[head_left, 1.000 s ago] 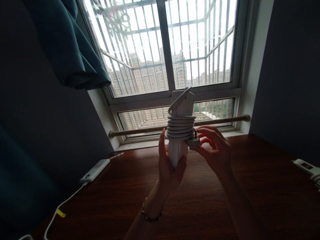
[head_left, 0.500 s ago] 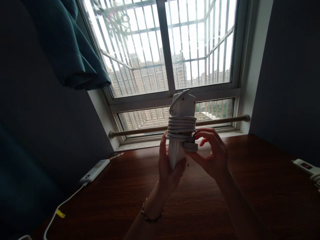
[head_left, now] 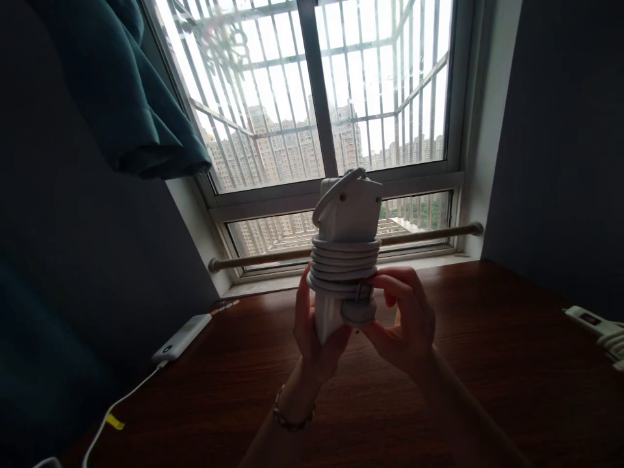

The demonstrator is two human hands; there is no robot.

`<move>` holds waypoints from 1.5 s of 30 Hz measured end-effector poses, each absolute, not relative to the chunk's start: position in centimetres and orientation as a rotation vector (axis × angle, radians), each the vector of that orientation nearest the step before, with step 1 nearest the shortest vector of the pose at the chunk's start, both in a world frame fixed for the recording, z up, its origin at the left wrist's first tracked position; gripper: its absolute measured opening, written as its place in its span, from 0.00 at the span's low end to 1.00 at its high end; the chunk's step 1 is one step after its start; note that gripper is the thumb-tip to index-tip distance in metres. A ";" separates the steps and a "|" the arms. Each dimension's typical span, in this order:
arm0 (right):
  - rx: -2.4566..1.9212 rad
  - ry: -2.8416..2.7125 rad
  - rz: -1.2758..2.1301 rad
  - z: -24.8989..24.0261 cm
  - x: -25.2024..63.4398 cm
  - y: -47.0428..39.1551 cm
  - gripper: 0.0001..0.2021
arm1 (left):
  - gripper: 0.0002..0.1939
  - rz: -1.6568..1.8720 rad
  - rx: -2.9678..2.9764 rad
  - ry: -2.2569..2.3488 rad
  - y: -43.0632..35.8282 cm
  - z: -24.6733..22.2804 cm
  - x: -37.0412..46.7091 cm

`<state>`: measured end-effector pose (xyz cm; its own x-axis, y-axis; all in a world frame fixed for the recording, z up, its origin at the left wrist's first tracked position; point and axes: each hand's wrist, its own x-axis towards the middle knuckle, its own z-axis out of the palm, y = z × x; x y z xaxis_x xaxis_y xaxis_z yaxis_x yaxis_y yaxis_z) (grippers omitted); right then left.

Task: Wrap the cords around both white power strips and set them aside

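A white power strip (head_left: 348, 211) is held up in front of the window, its back face with screw holes toward me. Its white cord (head_left: 344, 259) is wound round the body in several turns, with one loop at the top end. My left hand (head_left: 319, 344) grips the strip's lower end, fingers on the left side and thumb across the front. At the lower right of the windings, my right hand (head_left: 404, 318) pinches the cord's plug (head_left: 359, 309) between thumb and fingers. The plug lies against the strip, just below the lowest turns.
On the brown wooden surface (head_left: 234, 390) a white power bank (head_left: 181, 338) with a cable lies at the left. Another power strip (head_left: 589, 320) with coiled cord lies at the far right. Behind are a horizontal rail (head_left: 263, 259), a barred window and a blue curtain (head_left: 131, 110).
Both hands have brought the power strip closer and slightly left and down. The plug has turned, now pressed nearer the front of the strip.
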<state>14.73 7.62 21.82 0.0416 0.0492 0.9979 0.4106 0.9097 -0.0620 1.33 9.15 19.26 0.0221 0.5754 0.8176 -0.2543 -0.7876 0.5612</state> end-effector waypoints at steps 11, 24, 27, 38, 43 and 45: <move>-0.229 -1.437 -0.189 21.6 14.6 8.4 0.30 | 0.46 1.798 1.733 0.322 9.3 18.9 0.9; -0.586 -1.352 -0.196 22.3 14.2 7.3 0.19 | 0.42 1.716 1.540 0.340 8.3 19.9 1.4; -0.590 -1.410 -0.255 23.0 14.3 6.9 0.16 | 0.40 1.682 1.514 0.319 8.4 19.8 1.3; -0.503 -1.442 -0.318 22.7 14.3 6.7 0.20 | 0.40 1.728 1.603 0.356 8.3 19.9 1.4; -0.502 -1.401 -0.361 22.1 14.3 6.7 0.19 | 0.41 1.657 1.657 0.288 8.5 19.8 1.1; -0.492 -1.370 -0.394 22.1 14.3 6.7 0.19 | 0.40 1.637 1.691 0.265 8.6 19.7 0.9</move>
